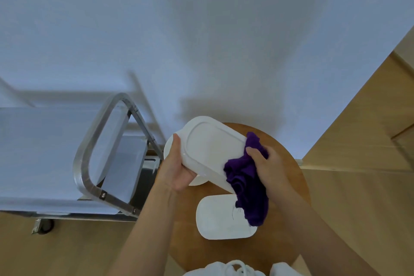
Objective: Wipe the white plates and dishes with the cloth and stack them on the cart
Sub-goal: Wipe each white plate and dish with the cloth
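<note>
White wall filled the far side, with the steel cart [105, 159] at left. Right of it, over the round wooden table [289, 163], our left hand [177, 168] gripped the tilted white dish [208, 150] while our right hand [266, 163] pinched the purple cloth [248, 184] against its right end. Another white dish [221, 217] lay nearer.
</note>
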Demonstrator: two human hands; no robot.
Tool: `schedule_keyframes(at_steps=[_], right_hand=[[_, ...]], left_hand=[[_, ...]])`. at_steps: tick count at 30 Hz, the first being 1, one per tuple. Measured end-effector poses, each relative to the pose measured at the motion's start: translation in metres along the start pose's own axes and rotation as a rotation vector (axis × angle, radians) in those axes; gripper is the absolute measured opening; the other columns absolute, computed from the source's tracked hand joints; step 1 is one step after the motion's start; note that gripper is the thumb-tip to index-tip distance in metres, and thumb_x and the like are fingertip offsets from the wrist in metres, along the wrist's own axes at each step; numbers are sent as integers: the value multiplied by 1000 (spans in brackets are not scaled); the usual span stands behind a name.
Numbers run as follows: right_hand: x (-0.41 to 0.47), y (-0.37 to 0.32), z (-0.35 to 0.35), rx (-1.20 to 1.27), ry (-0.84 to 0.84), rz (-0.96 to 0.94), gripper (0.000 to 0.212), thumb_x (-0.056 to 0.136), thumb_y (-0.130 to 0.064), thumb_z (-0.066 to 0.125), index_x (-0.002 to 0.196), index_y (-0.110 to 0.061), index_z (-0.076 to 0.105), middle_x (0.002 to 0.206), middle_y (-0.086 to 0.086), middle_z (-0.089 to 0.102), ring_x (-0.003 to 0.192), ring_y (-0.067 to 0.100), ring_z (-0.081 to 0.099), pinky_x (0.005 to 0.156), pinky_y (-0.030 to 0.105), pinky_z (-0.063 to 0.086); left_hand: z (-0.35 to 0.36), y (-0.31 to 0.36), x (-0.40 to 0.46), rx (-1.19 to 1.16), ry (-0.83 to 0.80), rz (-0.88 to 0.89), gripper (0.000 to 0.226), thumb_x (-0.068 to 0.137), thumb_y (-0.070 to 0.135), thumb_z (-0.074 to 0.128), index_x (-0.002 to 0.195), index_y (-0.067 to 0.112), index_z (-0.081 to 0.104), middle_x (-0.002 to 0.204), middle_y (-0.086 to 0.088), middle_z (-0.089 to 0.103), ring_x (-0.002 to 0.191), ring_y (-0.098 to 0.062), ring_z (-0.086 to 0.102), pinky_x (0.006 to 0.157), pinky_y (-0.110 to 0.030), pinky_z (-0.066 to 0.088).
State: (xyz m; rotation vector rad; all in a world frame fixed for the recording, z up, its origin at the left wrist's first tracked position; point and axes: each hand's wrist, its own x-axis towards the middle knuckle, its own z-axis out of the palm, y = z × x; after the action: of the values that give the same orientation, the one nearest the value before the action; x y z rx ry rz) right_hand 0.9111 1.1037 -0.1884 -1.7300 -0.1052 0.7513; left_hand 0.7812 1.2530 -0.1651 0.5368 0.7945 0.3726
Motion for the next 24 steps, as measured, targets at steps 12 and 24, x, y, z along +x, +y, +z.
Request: schedule_keyframes(at_steps=[12, 24], right_hand=[[-44, -12, 14, -431, -80, -667, 30, 78, -13, 69, 100, -27, 54, 87, -11, 61, 77, 8, 60, 64, 18, 51], [-54, 40, 21, -475, -214, -881, 23, 84, -30, 56, 107, -30, 58, 94, -22, 60, 82, 0, 59, 68, 11, 51]], left_hand=[[36, -13, 2, 220, 228, -216, 80, 79, 64, 61, 137, 12, 38, 128, -21, 53, 111, -43, 57, 89, -56, 50], [29, -20, -6, 190, 209, -62, 46, 97, 48, 47, 134, 20, 49, 118, -12, 65, 103, -33, 62, 74, -44, 55]])
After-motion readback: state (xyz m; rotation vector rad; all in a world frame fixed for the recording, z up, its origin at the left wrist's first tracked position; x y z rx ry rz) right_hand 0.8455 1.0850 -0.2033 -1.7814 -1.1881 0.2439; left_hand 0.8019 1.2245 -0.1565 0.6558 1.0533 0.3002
